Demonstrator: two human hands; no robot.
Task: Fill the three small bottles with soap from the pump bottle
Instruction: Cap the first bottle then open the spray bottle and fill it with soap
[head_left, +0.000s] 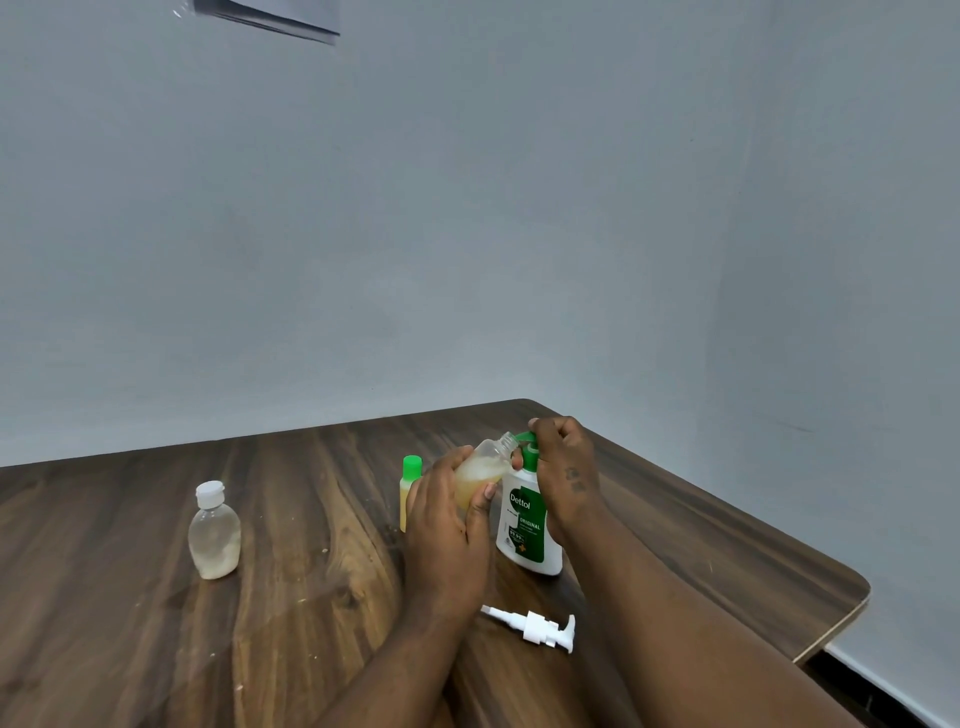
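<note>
My left hand (447, 530) grips a small clear bottle (485, 465), tilted, with its open neck up against the green spout of the pump bottle (527, 525); amber soap fills most of it. My right hand (563, 467) is closed over the green pump head of that white-and-green bottle, which stands on the table. A small yellow bottle with a green cap (409, 480) stands just behind my left hand, partly hidden. Far to the left stands another small clear bottle with a white cap (214, 532), holding a little pale liquid at the bottom.
A loose white pump head (540, 630) lies on the dark wooden table (156, 623) near my forearms. The table's rounded right corner (852, 597) and far edge meet a grey wall. Small crumbs dot the wood.
</note>
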